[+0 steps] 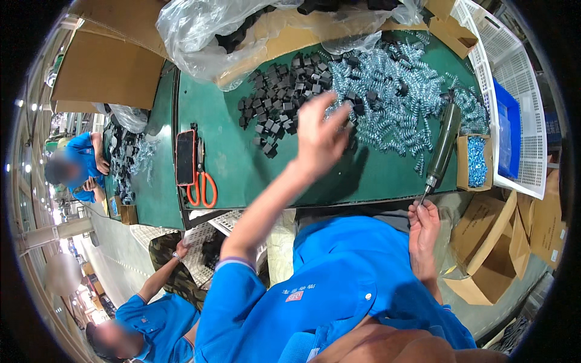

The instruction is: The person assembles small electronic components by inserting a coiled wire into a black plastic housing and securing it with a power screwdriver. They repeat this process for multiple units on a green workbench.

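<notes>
My left hand (322, 134), slightly blurred, is over the green table between a heap of small black blocks (275, 100) and a heap of silvery coil springs (393, 91). Its fingers are apart, and I see nothing held in them. At the table's front edge, the fingers of my right hand (425, 227) are pinched together by the bit of a dark green power screwdriver (445, 142). The driver lies slanted on the table, bit toward me. Whatever small thing those fingertips hold is too small to make out.
A small carton of bluish screws (477, 162) stands beside the driver, near a white plastic crate (523, 121) with a blue bin. Orange-handled scissors (204, 184) and a phone (186, 157) lie at left. Clear plastic bags (200, 42) cover the back. Co-workers sit at left; open cartons (490, 254) stand right.
</notes>
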Motion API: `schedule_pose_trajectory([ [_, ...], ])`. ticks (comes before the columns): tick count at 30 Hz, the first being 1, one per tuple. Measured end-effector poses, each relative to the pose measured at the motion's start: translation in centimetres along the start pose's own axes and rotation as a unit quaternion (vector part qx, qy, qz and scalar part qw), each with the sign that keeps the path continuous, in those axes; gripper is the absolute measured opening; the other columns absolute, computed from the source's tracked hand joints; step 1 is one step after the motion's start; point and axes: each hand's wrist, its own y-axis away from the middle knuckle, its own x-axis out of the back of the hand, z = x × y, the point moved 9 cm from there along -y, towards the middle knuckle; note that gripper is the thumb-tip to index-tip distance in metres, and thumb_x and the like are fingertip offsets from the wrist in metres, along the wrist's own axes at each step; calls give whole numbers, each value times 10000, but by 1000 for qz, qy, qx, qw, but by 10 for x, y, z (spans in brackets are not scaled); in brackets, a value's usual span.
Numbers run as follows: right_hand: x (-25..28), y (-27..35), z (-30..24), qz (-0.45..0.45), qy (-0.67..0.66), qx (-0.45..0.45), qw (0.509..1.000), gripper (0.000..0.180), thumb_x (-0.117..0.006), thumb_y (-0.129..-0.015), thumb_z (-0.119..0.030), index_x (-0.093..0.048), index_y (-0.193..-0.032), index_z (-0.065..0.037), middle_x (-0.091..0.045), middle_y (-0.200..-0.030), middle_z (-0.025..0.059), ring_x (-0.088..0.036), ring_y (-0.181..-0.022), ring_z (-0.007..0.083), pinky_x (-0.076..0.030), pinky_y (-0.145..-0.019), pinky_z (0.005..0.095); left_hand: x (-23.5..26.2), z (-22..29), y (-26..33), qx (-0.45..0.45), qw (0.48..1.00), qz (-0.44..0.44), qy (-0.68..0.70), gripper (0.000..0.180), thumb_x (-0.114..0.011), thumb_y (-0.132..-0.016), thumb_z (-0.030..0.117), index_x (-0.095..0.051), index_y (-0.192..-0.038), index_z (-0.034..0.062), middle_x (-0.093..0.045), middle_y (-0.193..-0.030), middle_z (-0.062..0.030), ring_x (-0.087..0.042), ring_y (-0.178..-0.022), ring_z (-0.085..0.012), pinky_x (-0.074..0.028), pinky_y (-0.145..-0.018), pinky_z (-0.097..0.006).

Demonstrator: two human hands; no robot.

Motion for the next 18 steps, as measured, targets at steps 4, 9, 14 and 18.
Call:
schedule_pose_trajectory([
  [4, 3, -1, 3, 10, -36, -16, 999, 185, -573, -919, -13, -546, -1099, -47, -662, -966, 116, -654, -845, 201, -540, -745, 290, -10, -107, -112, 77, 994, 16, -75, 384, -709, -810, 168, -648, -1180, 87, -573, -1233, -142, -550, -1151, -325, -459, -968, -415],
  [9, 9, -4, 2, 25, -75, -60, 995, 175, -568, -901, -10, -573, -1069, -59, -668, -914, 102, -646, -817, 206, -514, -724, 295, -65, -228, -205, 230, 958, -69, -156, 474, -686, -824, 362, -661, -1198, 71, -701, -1035, -203, -671, -973, -364, -515, -884, -423],
  [14, 12, 1, -16, 32, -55, -56, 996, 150, -556, -917, -39, -569, -1067, -45, -668, -933, 120, -652, -809, 215, -519, -716, 308, -98, -261, -212, 285, 924, -88, -240, 413, -711, -824, 387, -705, -1058, 47, -697, -1035, -208, -658, -990, -392, -513, -882, -439],
  [18, 7, 4, -47, 25, 224, -20, 974, 194, -577, -936, -94, -571, -1107, -3, -665, -966, 118, -660, -842, 194, -524, -690, 287, -76, -236, -199, 276, 942, -57, -180, 407, -730, -820, 314, -676, -1115, 39, -656, -1101, -229, -624, -1053, -381, -500, -859, -446],
])
